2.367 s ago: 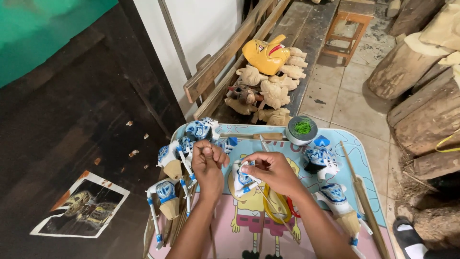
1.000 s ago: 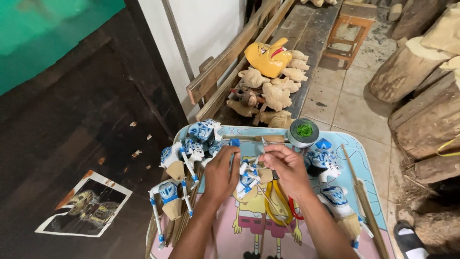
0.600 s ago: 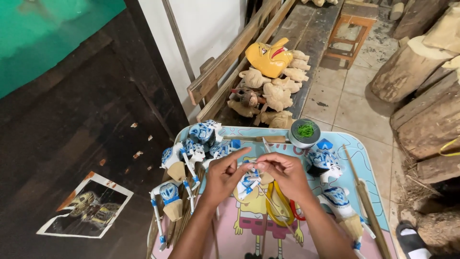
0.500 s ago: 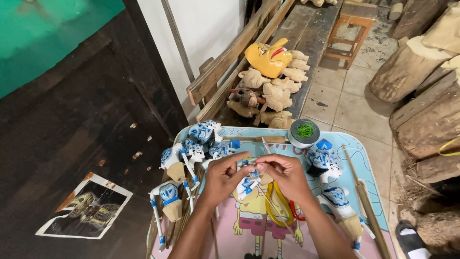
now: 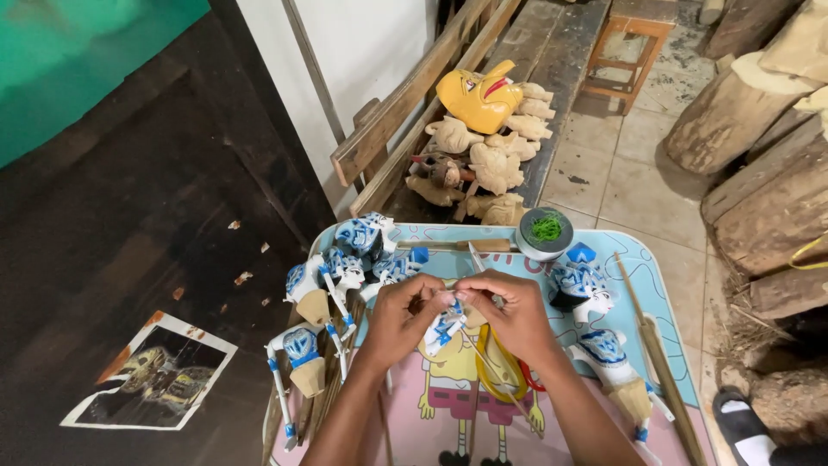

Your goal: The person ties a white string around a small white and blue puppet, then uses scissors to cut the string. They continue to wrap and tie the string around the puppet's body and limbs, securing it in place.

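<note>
Both my hands meet over a small table [image 5: 655,285] with a cartoon print. My left hand [image 5: 404,318] and my right hand [image 5: 516,316] pinch a small blue-and-white painted puppet piece [image 5: 446,326] between the fingertips. A thin stick [image 5: 487,373] runs down from the piece. Yellow and red bands [image 5: 492,380] lie under my right hand. Painted blue-and-white puppets lie to the left [image 5: 345,269] and to the right [image 5: 595,328] of my hands.
A round tin with green thread [image 5: 545,233] stands at the table's far edge, beside a knife [image 5: 457,246]. Unpainted carved wooden figures [image 5: 483,164] and a yellow mask [image 5: 477,97] lie beyond. Logs [image 5: 759,164] are stacked on the right. A printed picture [image 5: 151,373] lies on the dark floor.
My hands have come together at the table's middle and now hold the small painted piece between them; earlier my left hand was further left by the puppets.
</note>
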